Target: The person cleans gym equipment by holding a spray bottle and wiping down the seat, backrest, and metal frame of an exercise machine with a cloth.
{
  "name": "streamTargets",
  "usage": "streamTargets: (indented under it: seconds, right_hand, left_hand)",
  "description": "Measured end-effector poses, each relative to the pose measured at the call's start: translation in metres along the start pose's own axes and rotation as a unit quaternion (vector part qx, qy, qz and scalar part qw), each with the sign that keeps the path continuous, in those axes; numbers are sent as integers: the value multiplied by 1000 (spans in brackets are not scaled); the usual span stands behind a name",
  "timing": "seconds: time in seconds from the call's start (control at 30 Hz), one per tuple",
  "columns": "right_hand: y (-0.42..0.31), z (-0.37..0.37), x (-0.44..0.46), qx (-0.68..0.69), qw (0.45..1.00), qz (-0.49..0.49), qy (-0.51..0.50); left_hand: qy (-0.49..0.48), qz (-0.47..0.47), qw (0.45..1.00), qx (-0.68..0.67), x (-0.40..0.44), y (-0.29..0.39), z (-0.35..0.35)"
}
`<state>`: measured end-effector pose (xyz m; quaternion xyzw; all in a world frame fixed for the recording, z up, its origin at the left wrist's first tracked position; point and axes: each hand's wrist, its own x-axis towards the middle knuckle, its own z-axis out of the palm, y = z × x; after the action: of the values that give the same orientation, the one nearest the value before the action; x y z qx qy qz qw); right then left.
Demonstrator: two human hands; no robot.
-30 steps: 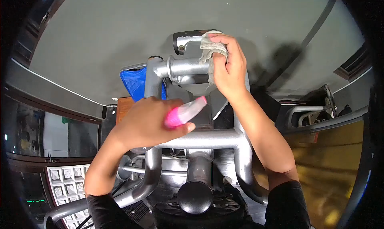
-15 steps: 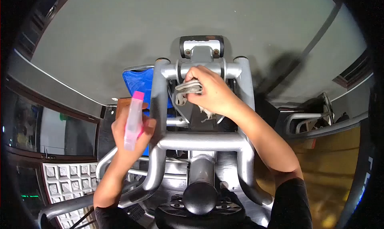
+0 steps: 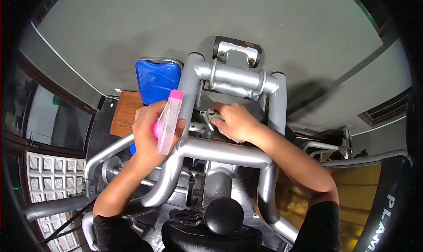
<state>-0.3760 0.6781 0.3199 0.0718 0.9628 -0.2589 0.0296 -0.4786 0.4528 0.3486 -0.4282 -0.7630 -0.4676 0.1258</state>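
My left hand (image 3: 149, 128) is wrapped round a spray bottle (image 3: 169, 124) with a translucent white head and a pink nozzle, beside the left upright of a silver gym machine frame (image 3: 224, 150). The nozzle points away from me. My right hand (image 3: 235, 122) is closed on a crumpled greyish cloth (image 3: 209, 116). It reaches inside the frame, between the near crossbar and the upper crossbar (image 3: 238, 76). Part of the cloth is hidden under the hand, and whatever it touches below is hard to see.
A blue pad (image 3: 157, 80) stands behind the frame on the left, near a brown wooden panel (image 3: 125, 113). A round black knob (image 3: 224, 215) and black seat (image 3: 207, 241) are close to me. The grey wall (image 3: 286, 32) rises behind the machine.
My right hand has moved with the cloth from the upper crossbar down into the frame. My left hand with the spray bottle is now nearer the left upright. The view has shifted and tilted.
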Motion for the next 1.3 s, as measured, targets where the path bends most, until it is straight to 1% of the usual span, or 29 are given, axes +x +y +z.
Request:
streamTargets:
  seconds: [0.07, 0.13, 0.2, 0.27, 0.33, 0.4, 0.43, 0.47, 0.53, 0.57, 0.6, 0.67, 0.7, 0.73, 0.77, 0.8, 0.83, 0.87, 0.9, 0.93, 1.0, 1.03, 1.07, 1.1, 1.13, 1.17, 1.23, 1.3]
  right_hand:
    - [5, 3, 10, 5, 1000, -2, 13]
    - [5, 8, 22, -48, 998, -5, 47]
    - [8, 13, 30, -73, 996, 10, 44]
    - [12, 18, 34, -103, 994, 35, 8]
    - [7, 17, 41, -118, 992, 24, 22]
    - [3, 12, 59, -212, 973, 34, -80]
    - [8, 20, 70, -215, 975, 34, -37]
    - [16, 26, 80, -213, 976, 34, -34]
    - [30, 40, 91, -207, 974, 64, -71]
    - [36, 54, 88, -201, 975, 92, -22]
    - [36, 48, 86, -205, 974, 95, -24]
    - [34, 32, 87, -192, 956, 105, -197]
    - [29, 18, 81, -144, 950, 122, -247]
    - [32, 16, 78, -170, 959, 86, -210]
    - [34, 15, 80, -179, 955, 85, -222]
    - [35, 16, 80, -188, 949, 85, -237]
    - [27, 7, 69, -191, 948, 87, -238]
    - [21, -1, 53, -114, 980, 48, -157]
    - [14, -5, 41, -37, 997, 8, -74]
    - [10, 1, 38, -39, 996, 10, -79]
    - [-2, 11, 38, -32, 999, 1, 25]
    - [0, 17, 42, -35, 998, -3, 49]
    - [3, 21, 45, -37, 998, -3, 49]
    - [5, 23, 48, -67, 997, 10, 30]
    - [7, 25, 52, -96, 995, 24, 12]
    - [9, 28, 57, -95, 995, 25, 13]
    - [13, 31, 67, -212, 969, 64, -113]
    - [24, 34, 76, -206, 970, 55, -114]
  left_hand:
    - [2, 2, 1000, 6, -1, 1, 1]
    - [-6, -34, 999, -4, -3, 2, 0]
    - [-12, -46, 999, -6, -4, 3, -1]
    - [-13, -60, 998, -10, -4, 4, -1]
    - [-27, -69, 997, -6, -4, 7, -2]
    - [-29, -53, 998, 5, -4, 14, -5]
    - [-35, -39, 998, 15, -5, 16, -8]
    - [-36, -37, 999, 18, -8, 14, -9]
    - [15, -76, 997, 13, -17, 8, -7]
    - [42, -106, 993, -25, -20, 8, -6]
    - [41, -160, 984, -61, -20, 12, -10]
    - [54, -143, 985, -75, -23, 13, -13]
    - [55, -92, 994, -30, -26, 8, -12]
    - [55, -38, 998, 14, -28, 4, -10]
    - [55, -12, 998, 23, -27, 5, -8]
    - [58, 43, 997, 15, -22, 11, -9]
    - [31, 44, 998, 29, -23, 11, -13]
    - [2, 43, 998, 41, -27, 10, -15]
    - [4, 38, 999, 38, -28, 6, -14]
    - [-7, 40, 999, 32, -28, 1, -13]
    - [-14, 43, 999, 26, -29, -6, -11]
    - [-19, 36, 999, 21, -28, -9, -9]
    - [-24, 29, 999, 16, -28, -10, -9]
    - [-23, 28, 999, 15, -28, -10, -9]
    - [-30, 36, 999, 16, -27, -10, -10]
    - [-37, 45, 998, 19, -26, -10, -11]
    - [-36, 45, 998, 17, -23, -8, -10]
    - [-34, 47, 998, 12, -23, -8, -9]
